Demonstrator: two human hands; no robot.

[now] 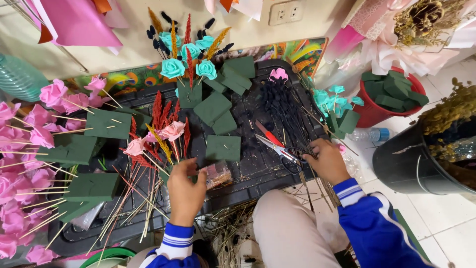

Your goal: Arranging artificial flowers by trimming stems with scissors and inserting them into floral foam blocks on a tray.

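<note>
Left hand (186,191): I see it pinching a small clear packet (218,174) — fingers together.
Right hand (327,160): curled on scissors (277,147) handles — black worktop (248,171).

Left hand (186,191) fingertips hidden behind small clear packet (218,173); pink foam roses (20,149) cut off at left edge

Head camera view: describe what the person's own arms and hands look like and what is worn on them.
Both arms wear bright blue jacket sleeves ending in ribbed cuffs striped blue and white. The right sleeve also carries a broad white stripe running along its length. The left sleeve shows mostly its striped cuff. The left hand and right hand are bare: no gloves, and no rings or watch can be seen.
</note>
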